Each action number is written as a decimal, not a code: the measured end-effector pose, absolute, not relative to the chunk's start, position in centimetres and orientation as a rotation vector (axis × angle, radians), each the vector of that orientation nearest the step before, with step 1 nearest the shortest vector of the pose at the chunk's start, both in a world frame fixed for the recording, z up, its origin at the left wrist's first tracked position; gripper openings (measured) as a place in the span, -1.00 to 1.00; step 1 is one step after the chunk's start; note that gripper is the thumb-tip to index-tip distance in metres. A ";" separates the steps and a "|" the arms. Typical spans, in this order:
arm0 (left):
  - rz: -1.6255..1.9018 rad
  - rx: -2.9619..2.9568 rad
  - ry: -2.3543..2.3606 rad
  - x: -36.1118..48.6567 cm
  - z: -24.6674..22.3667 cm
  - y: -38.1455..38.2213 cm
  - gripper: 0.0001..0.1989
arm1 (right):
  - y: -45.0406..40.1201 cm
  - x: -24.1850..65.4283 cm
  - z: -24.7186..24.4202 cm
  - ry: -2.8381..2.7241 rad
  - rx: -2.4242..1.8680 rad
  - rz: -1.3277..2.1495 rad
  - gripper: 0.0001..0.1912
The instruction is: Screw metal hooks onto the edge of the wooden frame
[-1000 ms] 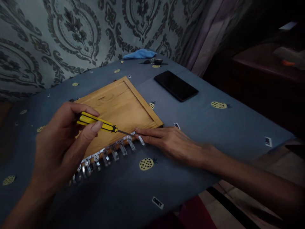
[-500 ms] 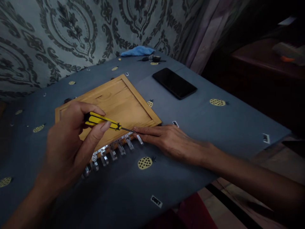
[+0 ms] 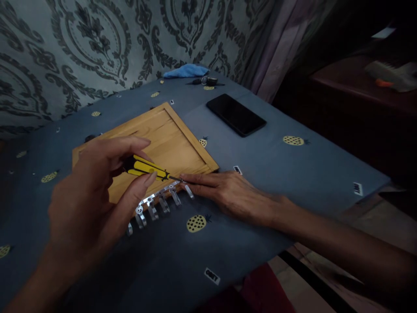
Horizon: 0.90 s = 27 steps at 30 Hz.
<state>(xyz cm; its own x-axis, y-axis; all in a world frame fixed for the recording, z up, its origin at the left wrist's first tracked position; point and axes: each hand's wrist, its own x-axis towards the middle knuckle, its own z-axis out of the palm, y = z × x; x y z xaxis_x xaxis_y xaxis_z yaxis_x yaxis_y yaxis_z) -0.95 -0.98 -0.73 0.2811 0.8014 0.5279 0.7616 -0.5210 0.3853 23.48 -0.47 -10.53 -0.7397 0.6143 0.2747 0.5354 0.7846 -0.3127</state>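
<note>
A yellow-and-black screwdriver (image 3: 148,168) is held in my left hand (image 3: 94,191), between the thumb and fingers, its shaft slanting down to the right. The screwdriver's tip reaches the right end of a silver metal hook rail (image 3: 150,199) with several hooks. This rail lies along the near edge of a framed wooden board (image 3: 185,139) flat on the table. My right hand (image 3: 224,191) rests at the board's near right corner, fingers pressed together over the rail's end, beside the tip. Those fingers hide the spot where the tip meets the rail. My left hand covers the rail's left part.
A black phone (image 3: 236,115) lies to the right of the board. Behind it are keys (image 3: 208,81) and a blue cloth (image 3: 185,71) near the patterned wall covering (image 3: 97,43). The table's blue cover (image 3: 260,174) has pineapple prints.
My left hand has shifted its grip on the screwdriver, with the index finger now lifted off the handle and stretched out. My right hand stays on the rail's end. The view has shifted slightly.
</note>
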 end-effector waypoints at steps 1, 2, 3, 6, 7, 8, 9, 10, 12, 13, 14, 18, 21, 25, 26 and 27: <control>1.039 2.477 1.488 -0.9 -0.7 -1.0 -0.67 | -0.5 23.5 -10.5 -2.610 -0.876 0.295 -0.39; 0.994 2.490 1.463 -0.8 -0.8 -1.0 -0.68 | -0.5 23.5 -10.5 -2.608 -0.872 0.288 -0.39; 0.972 2.507 1.452 -0.7 -0.9 -1.0 -0.69 | -0.5 23.4 -10.5 -2.607 -0.867 0.280 -0.39; 1.026 2.579 1.474 -0.1 -1.2 -0.9 -0.75 | -0.4 23.3 -10.5 -2.598 -0.873 0.252 -0.40; 1.057 2.594 1.484 0.0 -1.3 -0.8 -0.78 | -0.4 23.3 -10.5 -2.598 -0.876 0.246 -0.40; 1.092 2.599 1.495 0.2 -1.4 -0.7 -0.79 | -0.4 23.2 -10.5 -2.595 -0.878 0.242 -0.39; 1.115 2.594 1.505 0.4 -1.3 -0.7 -0.80 | -0.4 23.2 -10.5 -2.592 -0.877 0.237 -0.39; 1.109 2.589 1.508 0.5 -1.2 -0.7 -0.81 | -0.4 23.2 -10.5 -2.592 -0.874 0.236 -0.39; 1.068 2.576 1.486 0.8 -0.8 -0.7 -0.82 | -0.5 23.2 -10.5 -2.592 -0.875 0.238 -0.37; 1.044 2.556 1.473 0.9 -0.5 -0.7 -0.80 | -0.5 23.2 -10.5 -2.597 -0.878 0.243 -0.36; 1.025 2.519 1.463 0.9 -0.3 -0.7 -0.78 | -0.5 23.2 -10.5 -2.603 -0.883 0.249 -0.35; 0.968 2.401 1.438 0.9 0.1 -0.5 -0.67 | -0.5 23.3 -10.5 -2.618 -0.887 0.264 -0.37; 0.987 2.550 1.418 1.0 -0.3 -0.1 -0.71 | -0.5 23.3 -10.5 -2.606 -0.873 0.254 -0.39; 1.019 2.666 1.439 1.5 -0.4 0.3 -0.80 | -0.5 23.3 -10.5 -2.615 -0.879 0.243 -0.40; 1.014 2.665 1.438 1.6 -0.2 0.4 -0.81 | -0.5 23.3 -10.5 -2.616 -0.879 0.235 -0.42; 1.006 2.670 1.422 1.7 -0.1 0.4 -0.80 | -0.5 23.3 -10.5 -2.616 -0.877 0.228 -0.42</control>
